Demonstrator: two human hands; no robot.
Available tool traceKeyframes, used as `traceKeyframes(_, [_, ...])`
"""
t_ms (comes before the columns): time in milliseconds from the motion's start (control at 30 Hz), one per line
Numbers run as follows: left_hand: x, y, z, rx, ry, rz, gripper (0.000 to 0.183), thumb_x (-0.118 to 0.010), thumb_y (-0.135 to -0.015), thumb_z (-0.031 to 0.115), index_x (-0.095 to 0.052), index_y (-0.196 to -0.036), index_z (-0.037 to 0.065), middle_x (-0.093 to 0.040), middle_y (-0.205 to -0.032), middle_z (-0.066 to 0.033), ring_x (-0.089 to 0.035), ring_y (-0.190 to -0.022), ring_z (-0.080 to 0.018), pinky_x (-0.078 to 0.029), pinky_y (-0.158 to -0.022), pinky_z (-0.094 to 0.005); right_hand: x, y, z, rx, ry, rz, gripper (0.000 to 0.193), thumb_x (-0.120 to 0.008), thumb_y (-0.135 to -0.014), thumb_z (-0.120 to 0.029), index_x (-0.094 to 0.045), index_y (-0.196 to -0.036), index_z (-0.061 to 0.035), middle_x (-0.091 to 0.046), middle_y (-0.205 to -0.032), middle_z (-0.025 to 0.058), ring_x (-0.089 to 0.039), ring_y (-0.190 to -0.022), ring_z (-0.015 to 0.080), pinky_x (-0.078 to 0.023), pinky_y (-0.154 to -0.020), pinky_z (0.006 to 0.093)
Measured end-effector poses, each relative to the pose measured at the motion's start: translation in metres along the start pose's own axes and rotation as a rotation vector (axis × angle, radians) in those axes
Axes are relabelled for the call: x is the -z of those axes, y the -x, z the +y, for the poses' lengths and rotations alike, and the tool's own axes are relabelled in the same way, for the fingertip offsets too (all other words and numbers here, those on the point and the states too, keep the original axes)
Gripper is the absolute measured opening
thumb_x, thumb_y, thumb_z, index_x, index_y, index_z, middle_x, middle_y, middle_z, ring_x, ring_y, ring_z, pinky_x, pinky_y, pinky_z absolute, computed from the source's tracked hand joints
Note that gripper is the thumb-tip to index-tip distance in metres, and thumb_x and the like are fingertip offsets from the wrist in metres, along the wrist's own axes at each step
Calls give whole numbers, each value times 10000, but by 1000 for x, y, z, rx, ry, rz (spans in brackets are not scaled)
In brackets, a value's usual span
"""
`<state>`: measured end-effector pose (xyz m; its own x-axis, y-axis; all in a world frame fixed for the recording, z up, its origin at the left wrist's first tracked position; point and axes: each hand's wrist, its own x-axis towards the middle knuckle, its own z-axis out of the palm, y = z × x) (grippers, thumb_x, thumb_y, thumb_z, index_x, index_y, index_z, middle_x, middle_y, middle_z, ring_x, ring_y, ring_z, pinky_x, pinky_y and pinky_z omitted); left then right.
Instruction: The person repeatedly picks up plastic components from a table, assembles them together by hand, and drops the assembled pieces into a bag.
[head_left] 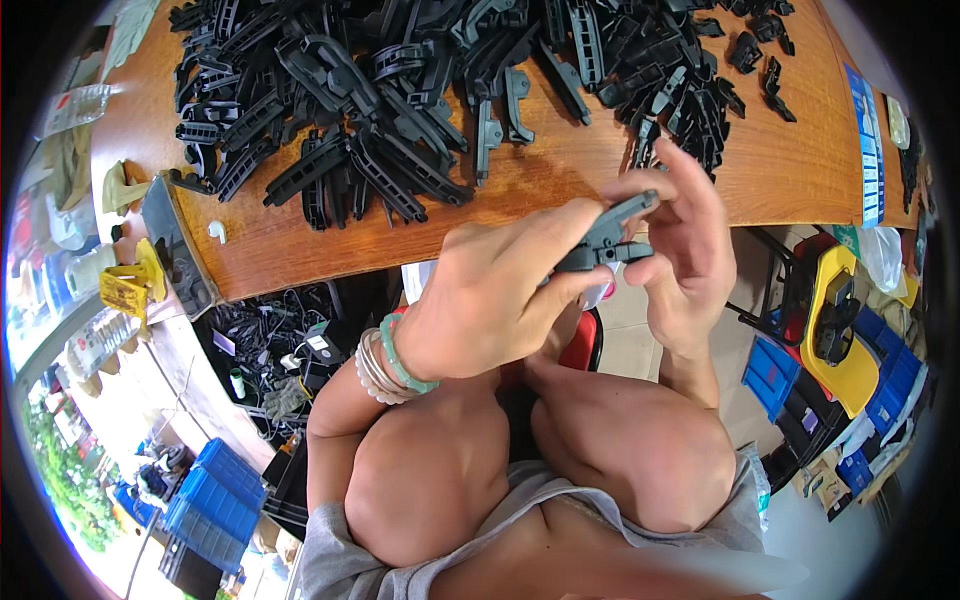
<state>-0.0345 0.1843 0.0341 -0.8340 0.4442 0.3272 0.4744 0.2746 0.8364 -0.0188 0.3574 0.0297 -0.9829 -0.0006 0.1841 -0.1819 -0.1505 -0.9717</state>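
A small black plastic part [606, 246] with two arms is held up in front of the table's near edge. My left hand [510, 285] pinches its left side between thumb and fingers. My right hand [690, 255] curves around its other end. The right thumb tip meets the lower arm, and one bent finger lies behind the upper arm. Another right finger points upward, apart from the part. Beyond my hands, a large heap of black plastic parts [330, 90], long and ribbed, covers much of the wooden table [400, 250].
Smaller black pieces [690, 120] lie in a pile at the right of the heap, with a few loose ones farther right. A white earbud-like item [217, 232] sits near the table's left edge. A yellow chair [840, 340] and blue crates [215, 500] stand on either side.
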Motion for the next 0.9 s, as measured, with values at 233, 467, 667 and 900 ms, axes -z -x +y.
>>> traceKeyframes(233, [-2, 0, 1, -17, 9, 8, 406, -710, -756, 103, -534, -1095, -36, -620, -839, -167, -611, -628, -289, -485, -533, -331, 12, 2, 5, 55, 170, -80, 345, -705, -773, -57, -571, -1067, 66, -597, -1015, 138, -585, -838, 162, -478, -728, 261])
traceKeyframes(467, [-5, -5, -4, -20, 38, -4, 384, -707, -758, 93, -548, -1089, -19, -623, -826, -156, -618, -638, -282, -484, -529, -329, 15, 3, 8, 3, 77, -36, 287, -685, -765, 21, -583, -1029, 65, -607, -1011, 146, -594, -876, 176, -483, -752, 268])
traceKeyframes(667, [-8, -2, -7, -31, 32, 64, 362, -706, -766, 109, -567, -1076, -14, -623, -809, -138, -612, -624, -273, -483, -528, -325, 10, -1, -1, -58, 89, -28, 272, -681, -753, 34, -598, -1011, 56, -604, -999, 140, -578, -878, 161, -472, -755, 267])
traceKeyframes(900, [3, -4, -4, 41, 49, -38, 359, -741, -738, 188, -602, -1000, -14, -608, -782, -133, -594, -613, -267, -476, -526, -334, 22, -3, -2, -138, 278, -182, 189, -698, -723, 11, -644, -904, 25, -634, -824, 100, -583, -722, 166, -455, -645, 269])
